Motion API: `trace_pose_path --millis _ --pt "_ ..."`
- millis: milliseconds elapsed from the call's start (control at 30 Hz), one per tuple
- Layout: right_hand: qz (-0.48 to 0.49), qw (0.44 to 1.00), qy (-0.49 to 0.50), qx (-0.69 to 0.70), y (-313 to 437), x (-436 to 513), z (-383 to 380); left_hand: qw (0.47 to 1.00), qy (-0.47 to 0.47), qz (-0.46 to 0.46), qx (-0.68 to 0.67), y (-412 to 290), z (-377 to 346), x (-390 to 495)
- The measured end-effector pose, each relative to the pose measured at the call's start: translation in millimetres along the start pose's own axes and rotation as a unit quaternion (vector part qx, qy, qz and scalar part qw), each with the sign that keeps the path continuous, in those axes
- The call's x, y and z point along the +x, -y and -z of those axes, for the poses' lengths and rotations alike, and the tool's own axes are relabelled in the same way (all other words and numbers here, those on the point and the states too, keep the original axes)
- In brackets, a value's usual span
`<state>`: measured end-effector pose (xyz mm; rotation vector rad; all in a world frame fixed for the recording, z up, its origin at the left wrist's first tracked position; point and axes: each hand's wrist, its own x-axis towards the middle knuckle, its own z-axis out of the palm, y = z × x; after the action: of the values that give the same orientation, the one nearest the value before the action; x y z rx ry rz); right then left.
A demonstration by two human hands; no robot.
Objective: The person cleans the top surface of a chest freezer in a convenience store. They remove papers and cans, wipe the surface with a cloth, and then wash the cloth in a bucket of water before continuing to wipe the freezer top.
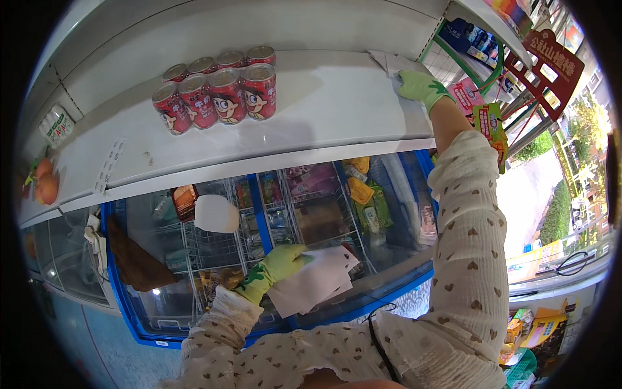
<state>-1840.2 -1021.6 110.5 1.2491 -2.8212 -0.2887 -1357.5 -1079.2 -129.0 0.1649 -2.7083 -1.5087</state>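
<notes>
My left hand (277, 270), in a light green glove, grips several loose sheets of pale paper (318, 282) above the glass top of a blue-framed chest freezer (146, 335). At the right end of a white shelf (335, 107), my gloved right hand (420, 87) lies against a pale sheet of paper (388, 63); its fingers are partly hidden, so I cannot tell whether they grip it. Red drink cans (226, 97) stand in two rows on the shelf, left of my right hand. A white rounded object (217, 214) and a brown package (184, 203) are on the freezer top.
A brown cloth (136, 257) lies at the freezer's left. Round orange items (47, 188) and small white-and-green bottles (57, 125) are at the shelf's left. Hanging packets (491, 126) and a red display rack (546, 73) stand close beside my right arm.
</notes>
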Motion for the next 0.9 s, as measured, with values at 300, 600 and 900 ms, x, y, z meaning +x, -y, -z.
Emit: trace_pose_path --millis 300,600,900 --pt "-0.039 0.969 -0.223 0.099 -55 -1 -12 1.000 0.022 0.012 0.006 -3 1 0" --pt "-0.068 0.741 -0.204 0.637 -85 -138 43 1.000 0.003 0.016 -0.010 4 -5 0" --pt "0.000 0.573 -0.155 0.805 -48 -269 -5 0.993 -0.046 0.081 -0.075 25 -16 14"
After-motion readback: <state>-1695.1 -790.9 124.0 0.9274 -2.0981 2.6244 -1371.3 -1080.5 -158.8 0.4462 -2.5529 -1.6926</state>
